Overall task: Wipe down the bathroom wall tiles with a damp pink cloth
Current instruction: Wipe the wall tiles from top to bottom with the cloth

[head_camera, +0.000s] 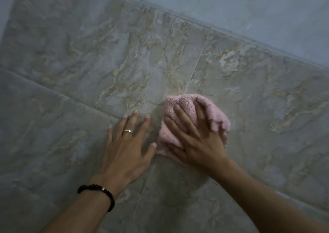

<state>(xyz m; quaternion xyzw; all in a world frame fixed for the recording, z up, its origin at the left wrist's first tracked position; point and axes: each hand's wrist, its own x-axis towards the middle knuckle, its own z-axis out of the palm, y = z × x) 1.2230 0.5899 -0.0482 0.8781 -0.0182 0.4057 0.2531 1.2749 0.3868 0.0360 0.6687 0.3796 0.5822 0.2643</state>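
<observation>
Clearly, the soft, light, bunched pink terry cloth [188,108] is pressed flat on the grey marbled wall tiles [124,54] by the right hand [197,136], fingers spread straight; just beside the cloth, the left hand [128,143] is laid open on the tiles.

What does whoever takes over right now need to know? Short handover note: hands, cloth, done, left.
Right hand: flat on the pink cloth, fingers spread, pressing it against the wall tiles just below a vertical grout line.
Left hand: open, fingers splayed on the bare tile beside the cloth, holding nothing; ring on one finger, dark bead bracelet at the wrist.
Done: cannot tell which tiles are already wiped; no clear wet trail shows.
Left: probably carry on wiping outward from the cloth, covering the marbled tiles up to the upper border.
</observation>
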